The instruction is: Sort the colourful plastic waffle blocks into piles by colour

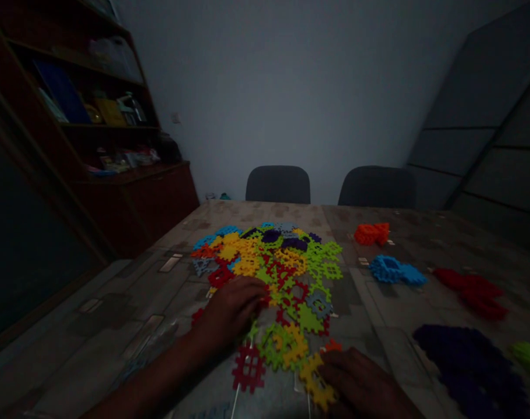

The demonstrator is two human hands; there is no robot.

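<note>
A loose heap of flat, notched plastic interlocking pieces, with green ones [310, 319] among them, spreads over the table. My left hand [232, 305] reaches into its near left side, fingers together and curled down by a red piece [265, 299]. Whatever those fingertips grip is hidden. Nearer to me, my right hand [363, 381] has its fingers closed on the edge of a yellow interlocking piece [315, 378] with a window-like opening. A dark red window-shaped piece [248, 368] lies between my hands. An orange piece [332, 345] shows just beyond my right fingers.
On the right lie separate groups: orange pieces [372, 233], blue pieces [393, 270], red pieces [472, 291], dark purple pieces [469, 364] and a green group [529, 356]. Two chairs [277, 183] stand behind the patterned table [347, 326]. A shelf cabinet [138, 198] is at left.
</note>
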